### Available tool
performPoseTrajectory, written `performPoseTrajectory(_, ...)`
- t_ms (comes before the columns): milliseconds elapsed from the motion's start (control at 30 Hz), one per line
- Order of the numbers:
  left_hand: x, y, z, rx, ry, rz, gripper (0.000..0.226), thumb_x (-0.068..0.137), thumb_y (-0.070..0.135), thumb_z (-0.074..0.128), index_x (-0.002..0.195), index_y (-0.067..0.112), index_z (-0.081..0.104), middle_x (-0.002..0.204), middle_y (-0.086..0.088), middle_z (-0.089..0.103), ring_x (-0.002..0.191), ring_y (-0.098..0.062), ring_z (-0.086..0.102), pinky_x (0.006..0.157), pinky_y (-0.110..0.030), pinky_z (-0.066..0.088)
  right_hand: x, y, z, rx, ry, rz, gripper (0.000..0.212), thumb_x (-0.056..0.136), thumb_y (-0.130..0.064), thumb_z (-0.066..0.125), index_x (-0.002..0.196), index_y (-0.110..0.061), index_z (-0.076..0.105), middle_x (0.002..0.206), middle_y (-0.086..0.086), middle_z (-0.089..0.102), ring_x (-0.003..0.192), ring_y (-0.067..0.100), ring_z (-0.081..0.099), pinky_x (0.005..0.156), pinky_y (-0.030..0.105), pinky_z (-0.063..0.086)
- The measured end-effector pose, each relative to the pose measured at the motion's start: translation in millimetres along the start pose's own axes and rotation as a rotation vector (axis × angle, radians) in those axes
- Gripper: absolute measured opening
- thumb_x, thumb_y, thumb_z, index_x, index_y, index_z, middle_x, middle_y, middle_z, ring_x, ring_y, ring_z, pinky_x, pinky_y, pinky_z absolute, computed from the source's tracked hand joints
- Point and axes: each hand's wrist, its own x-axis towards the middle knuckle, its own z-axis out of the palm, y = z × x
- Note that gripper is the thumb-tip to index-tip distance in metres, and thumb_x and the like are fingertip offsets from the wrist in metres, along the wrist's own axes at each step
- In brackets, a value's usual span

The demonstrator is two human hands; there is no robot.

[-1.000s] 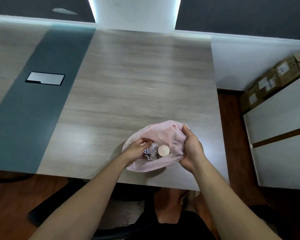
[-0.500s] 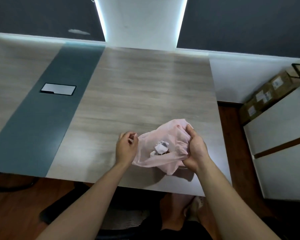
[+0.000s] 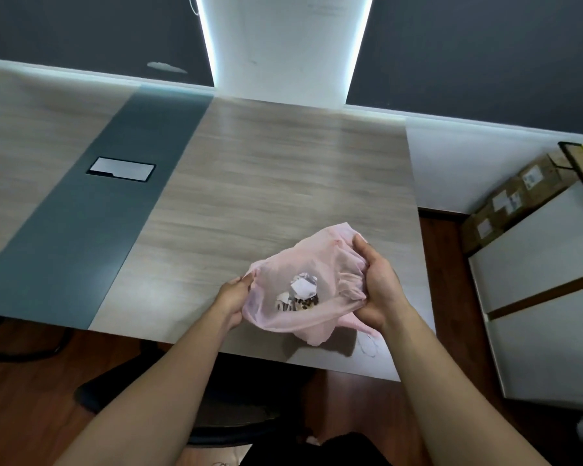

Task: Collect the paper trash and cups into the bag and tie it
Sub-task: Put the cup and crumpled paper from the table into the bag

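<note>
A thin pink plastic bag [image 3: 320, 264] sits near the front right edge of the wooden table [image 3: 266, 183]. Its mouth is spread wide between my hands. My left hand [image 3: 231, 297] grips the bag's left rim. My right hand [image 3: 376, 284] holds the bunched right side. Crumpled white paper [image 3: 303, 286] and dark-patterned scraps [image 3: 302, 302] lie at the bottom of the bag. I cannot make out a cup among them.
A dark grey strip [image 3: 91, 223] runs along the table's left part, with a rectangular cable hatch [image 3: 121, 168] set in it. White cabinets [image 3: 549, 280] and cardboard boxes [image 3: 512, 200] stand to the right. A chair base [image 3: 216, 405] is below the table edge.
My left hand came out of the bag and took hold of its left rim. Both hands have pulled the mouth wider, and the round cup top seen a second ago is out of sight.
</note>
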Motion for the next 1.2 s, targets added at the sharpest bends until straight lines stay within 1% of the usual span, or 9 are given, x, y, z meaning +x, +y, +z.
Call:
performPoseTrajectory(133, -43.5, 27.5, -9.4, -0.203, -0.081, 0.021, 0.051, 0.113, 0.048, 0.047, 0.125, 0.005, 0.073, 0.105, -0.018, 0.080, 0.092, -0.031, 0.077, 0.091, -0.045, 0.060, -10.1, -6.1, 7.2, 0.073, -0.034, 0.019, 0.050, 0.116, -0.041, 0.048, 0.079, -0.010, 0.061, 0.040, -0.002, 0.049, 0.024, 0.011, 0.045, 0.025, 0.019, 0.033)
performPoseTrajectory(267, -74.4, 49.5, -36.1, -0.327, -0.105, 0.057, 0.046, 0.110, 0.043, 0.046, 0.121, 0.009, 0.075, 0.099, -0.012, 0.079, 0.086, -0.028, 0.077, 0.083, -0.037, 0.057, 11.1, 4.2, 4.7, 0.065, -0.017, 0.014, 0.046, 0.113, -0.046, 0.053, 0.083, -0.013, 0.067, 0.046, -0.005, 0.052, 0.030, 0.010, 0.048, 0.031, 0.020, 0.040)
performPoseTrajectory(400, -102.1, 65.7, -68.5, -0.390, -0.110, 0.155, 0.063, 0.111, 0.035, 0.040, 0.067, 0.016, 0.081, 0.071, -0.006, 0.075, 0.062, -0.020, 0.074, 0.058, -0.024, 0.058, 18.4, 16.6, 21.9, 0.025, -0.092, -0.018, 0.041, 0.114, -0.045, 0.051, 0.090, -0.016, 0.068, 0.052, -0.005, 0.062, 0.037, 0.011, 0.059, 0.037, 0.021, 0.047)
performPoseTrajectory(500, -113.6, 75.7, -103.6, -0.459, -0.087, 0.197, 0.064, 0.113, 0.054, 0.042, 0.098, 0.013, 0.088, 0.108, -0.015, 0.082, 0.095, -0.025, 0.081, 0.076, -0.035, 0.066, 26.1, 34.4, 40.1, -0.004, -0.088, -0.044, 0.040, 0.114, -0.046, 0.050, 0.101, -0.015, 0.074, 0.071, 0.001, 0.075, 0.057, 0.017, 0.073, 0.051, 0.025, 0.058)
performPoseTrajectory(633, -116.7, 100.6, -153.0, -0.473, -0.092, 0.274, 0.077, 0.102, 0.068, 0.057, 0.149, 0.007, 0.063, 0.152, -0.019, 0.062, 0.139, -0.032, 0.063, 0.114, -0.050, 0.053, 41.4, 54.7, 77.2, -0.041, -0.081, -0.058, 0.040, 0.107, -0.052, 0.059, 0.112, -0.016, 0.076, 0.089, 0.003, 0.072, 0.075, 0.023, 0.068, 0.071, 0.035, 0.058)
performPoseTrajectory(767, -100.0, 129.6, -196.4, -0.493, -0.144, 0.333, 0.061, 0.105, 0.059, 0.061, 0.141, 0.011, 0.069, 0.142, -0.015, 0.069, 0.133, -0.029, 0.064, 0.121, -0.051, 0.046, 73.8, 77.1, 113.0, -0.038, -0.095, -0.024, 0.035, 0.103, -0.054, 0.067, 0.088, -0.024, 0.074, 0.064, -0.012, 0.049, 0.050, 0.008, 0.043, 0.058, 0.028, 0.033)
performPoseTrajectory(867, -74.2, 150.6, -234.5, -0.458, -0.154, 0.369, 0.067, 0.101, 0.056, 0.069, 0.148, 0.009, 0.064, 0.151, -0.016, 0.060, 0.139, -0.029, 0.049, 0.132, -0.050, 0.027, 84.9, 91.8, 154.3, -0.031, -0.113, -0.046, 0.041, 0.111, -0.049, 0.055, 0.086, -0.022, 0.071, 0.057, -0.012, 0.054, 0.044, 0.007, 0.049, 0.049, 0.023, 0.041)
performPoseTrajectory(1000, -36.8, 181.8, -288.7, -0.345, -0.169, 0.353, 0.068, 0.105, 0.057, 0.061, 0.153, 0.009, 0.058, 0.158, -0.021, 0.056, 0.145, -0.035, 0.054, 0.126, -0.056, 0.038, 97.8, 121.1, 221.9, -0.060, -0.076, -0.120, 0.043, 0.116, -0.043, 0.044, 0.094, -0.018, 0.072, 0.061, -0.005, 0.072, 0.047, 0.010, 0.067, 0.046, 0.020, 0.052)
performPoseTrajectory(1200, 18.3, 220.5, -372.0, -0.279, -0.110, 0.401, 0.064, 0.103, 0.059, 0.063, 0.147, 0.013, 0.064, 0.145, -0.023, 0.066, 0.132, -0.037, 0.067, 0.106, -0.059, 0.057, 140.7, 176.5, 314.2, -0.073, 0.057, -0.190, 0.038, 0.110, -0.049, 0.053, 0.108, -0.021, 0.079, 0.098, 0.005, 0.079, 0.087, 0.023, 0.074, 0.078, 0.033, 0.064)
